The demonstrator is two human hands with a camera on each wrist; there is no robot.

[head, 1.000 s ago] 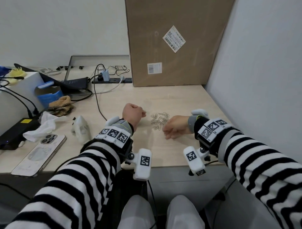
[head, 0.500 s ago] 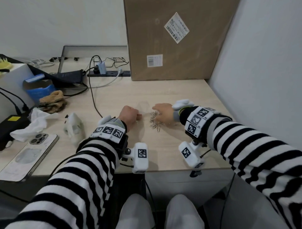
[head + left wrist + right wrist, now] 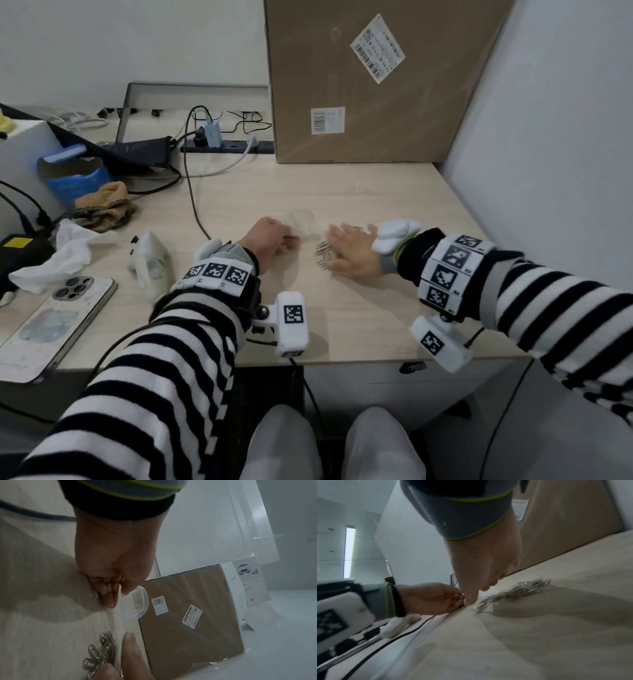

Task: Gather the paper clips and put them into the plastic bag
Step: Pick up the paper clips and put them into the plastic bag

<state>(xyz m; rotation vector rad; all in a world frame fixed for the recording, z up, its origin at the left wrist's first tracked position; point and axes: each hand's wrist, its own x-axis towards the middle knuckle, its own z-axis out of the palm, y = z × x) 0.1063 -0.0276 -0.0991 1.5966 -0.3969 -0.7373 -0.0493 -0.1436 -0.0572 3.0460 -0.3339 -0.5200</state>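
Wood desk (image 3: 359,192) — paper clips (image 3: 323,255), phone (image 3: 54,318), cardboard box (image 3: 376,82), pwr strip (image 3: 227,147).

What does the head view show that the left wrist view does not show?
Only the head view shows the phone, the power strip and the whole right hand lying flat beside the paper clips. Only the left wrist view shows the left hand's fingers pinching the clear plastic bag at its open mouth. Both show the clips on the desk and the cardboard box.
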